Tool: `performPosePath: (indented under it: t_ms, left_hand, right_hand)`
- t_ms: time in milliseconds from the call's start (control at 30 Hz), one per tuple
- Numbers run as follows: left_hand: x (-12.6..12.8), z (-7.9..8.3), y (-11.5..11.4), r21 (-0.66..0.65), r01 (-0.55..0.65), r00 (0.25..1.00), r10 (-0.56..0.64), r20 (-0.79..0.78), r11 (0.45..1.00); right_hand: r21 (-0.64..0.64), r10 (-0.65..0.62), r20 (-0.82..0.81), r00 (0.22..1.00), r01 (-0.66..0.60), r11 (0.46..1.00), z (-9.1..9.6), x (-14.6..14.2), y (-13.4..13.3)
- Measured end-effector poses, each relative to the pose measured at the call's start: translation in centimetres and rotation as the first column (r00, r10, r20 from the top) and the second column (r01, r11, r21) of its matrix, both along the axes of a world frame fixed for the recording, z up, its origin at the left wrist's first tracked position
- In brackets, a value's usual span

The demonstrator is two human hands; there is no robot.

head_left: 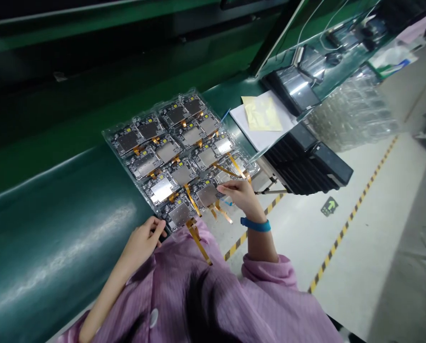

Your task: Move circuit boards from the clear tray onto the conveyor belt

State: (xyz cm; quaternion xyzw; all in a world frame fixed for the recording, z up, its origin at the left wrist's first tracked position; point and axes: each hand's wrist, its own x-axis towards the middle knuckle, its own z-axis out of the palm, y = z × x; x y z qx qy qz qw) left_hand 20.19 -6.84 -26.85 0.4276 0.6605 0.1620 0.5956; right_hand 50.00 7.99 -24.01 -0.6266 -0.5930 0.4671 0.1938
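A clear plastic tray (110, 138) carries rows of circuit boards with metal shield plates and orange flex cables. My right hand (238, 194), with a blue band on its wrist, is over the tray's near right part. Its thumb and fingers are pinched at the right edge of one circuit board (207, 195), whose orange flex cables hang toward me. By the tray's near left corner, my left hand (145, 240) rests with curled fingers at the bench edge. What lies inside those fingers is hidden. Another flex cable (199, 244) hangs from the nearest board over my pink sleeved garment.
The tray lies on a green bench (55, 238) and partly overhangs its edge. To the right are white paper (255, 136), a yellow sheet (262, 113) and dark devices (294, 88). Black trays (305, 159) are stacked below, beside clear plastic trays (355, 109).
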Motion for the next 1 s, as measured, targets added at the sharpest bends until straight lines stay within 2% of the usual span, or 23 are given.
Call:
performPosePath:
  t_ms: [167,367,467,567,700,1000]
  left_hand:
    - [0.2,-0.1,0.1,0.013,-0.035,0.999,0.035,-0.001,0.999]
    - [0.3,-0.3,-0.2,0.02,-0.094,0.994,0.092,0.061,0.995]
    - [0.4,-0.3,-0.2,0.027,-0.108,0.991,0.105,0.08,0.994]
    - [0.3,-0.4,-0.2,0.035,-0.113,0.99,0.11,0.089,0.993]
    - [0.3,-0.7,-0.3,0.054,-0.113,0.991,0.108,0.084,0.992]
    - [0.2,-0.8,-0.5,0.086,-0.1,0.992,0.094,0.081,0.991]
  right_hand:
    - [0.041,0.0,0.113,0.994,-0.005,0.999,-0.1,-0.2,0.2]
    - [0.018,-0.047,0.034,0.998,0.046,0.999,0.3,0.5,0.3]
    - [0.03,-0.014,0.041,0.999,0.013,0.999,0.6,0.1,0.3]
    - [0.032,0.041,0.117,0.992,-0.045,0.998,0.6,-0.9,0.2]
    - [0.034,0.031,0.236,0.971,-0.041,0.999,0.7,-1.9,-0.1]
    - [0.014,0.045,0.376,0.925,-0.054,0.998,1.6,-1.9,-0.3]
